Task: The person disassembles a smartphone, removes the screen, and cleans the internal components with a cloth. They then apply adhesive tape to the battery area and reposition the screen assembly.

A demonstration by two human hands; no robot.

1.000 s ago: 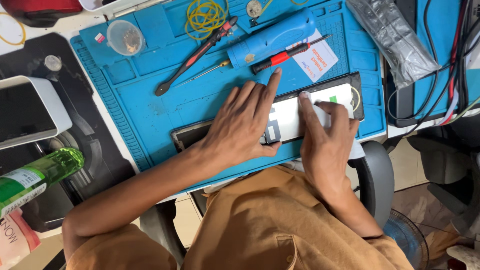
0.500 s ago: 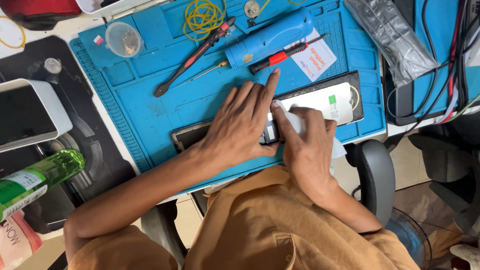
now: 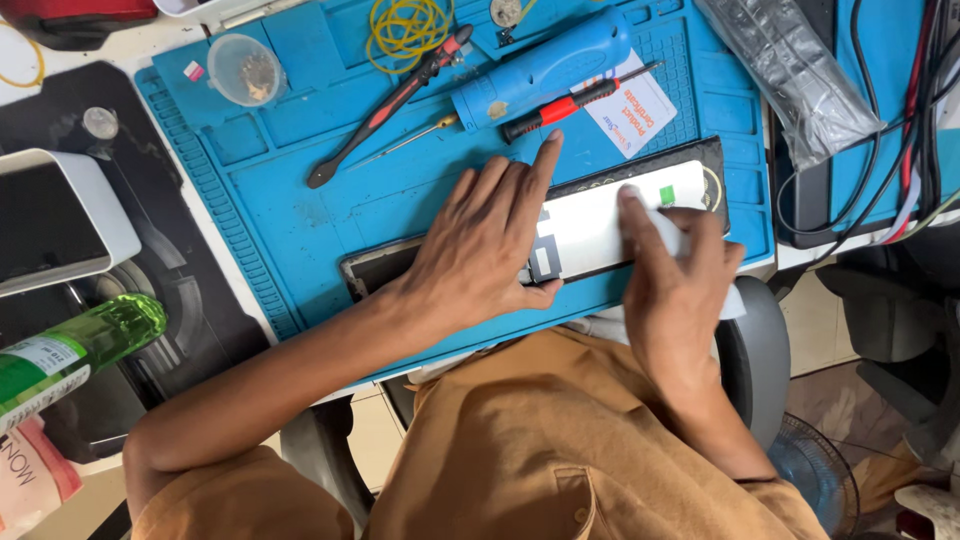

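Grip: your left hand (image 3: 480,250) lies flat and spread, palm down, pinning the opened phone (image 3: 560,235); nothing is clasped in it. Your right hand (image 3: 675,285) presses its fingertips on the white battery (image 3: 610,225), fingers nearly straight, with what looks like a pale cloth or wipe under them, though you cannot tell for sure.
Where it lies: the phone rests on the blue work mat (image 3: 300,210), at its near edge, just in front of your body.
Long axis: it runs left to right, tilted slightly up toward the right.
Nearer hand: the right covers the battery's right end; the left holds the middle.
Nearby: red-handled screwdriver (image 3: 565,105), blue electric tool (image 3: 545,65), tweezers (image 3: 390,105) beyond the phone, all untouched.
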